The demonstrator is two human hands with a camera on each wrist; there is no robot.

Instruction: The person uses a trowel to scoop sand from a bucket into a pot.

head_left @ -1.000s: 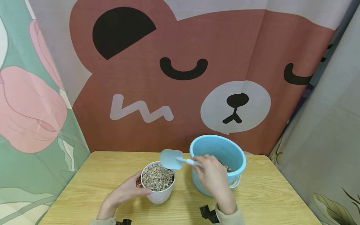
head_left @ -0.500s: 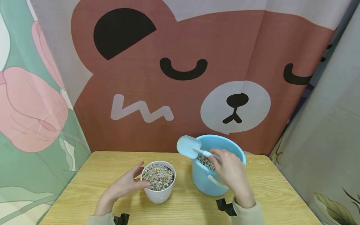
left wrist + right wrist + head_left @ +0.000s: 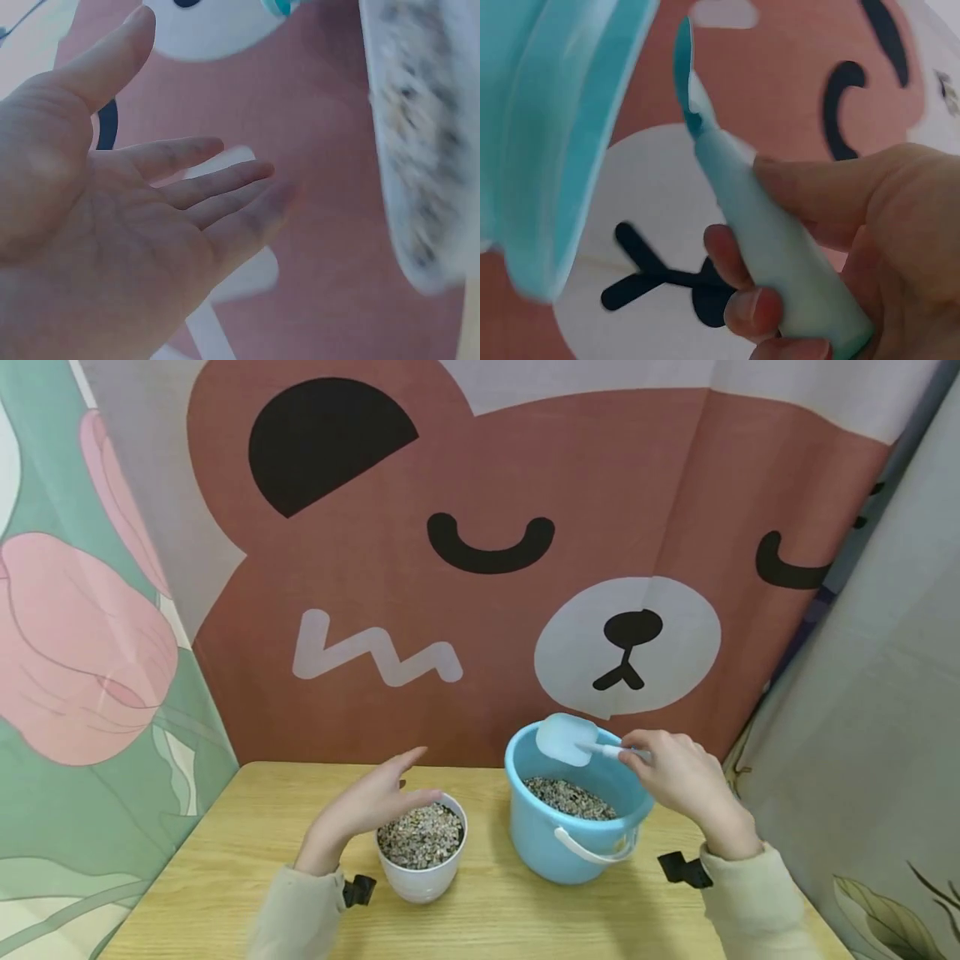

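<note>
A white pot point(image 3: 422, 868) filled with gravel stands on the wooden table point(image 3: 225, 860). My left hand point(image 3: 375, 802) hovers just above its left rim, fingers straight and holding nothing; in the left wrist view the open palm point(image 3: 112, 240) shows beside the blurred pot point(image 3: 420, 150). A blue bucket point(image 3: 573, 843) with gravel in it stands to the right. My right hand point(image 3: 678, 777) pinches the handle of a small light-blue scoop point(image 3: 567, 740), its blade over the bucket's back rim. The right wrist view shows the scoop handle point(image 3: 772, 262) held between thumb and fingers, next to the bucket wall point(image 3: 562, 135).
A bear-print cloth point(image 3: 487, 568) hangs right behind the table. A flower-print curtain point(image 3: 82, 652) closes the left side and a grey one point(image 3: 885, 693) the right. Bare tabletop lies in front of the pot and bucket.
My right hand has carried the scoop from over the pot rightward and up to the bucket's far rim. My left hand has let go of the pot and lifted above it.
</note>
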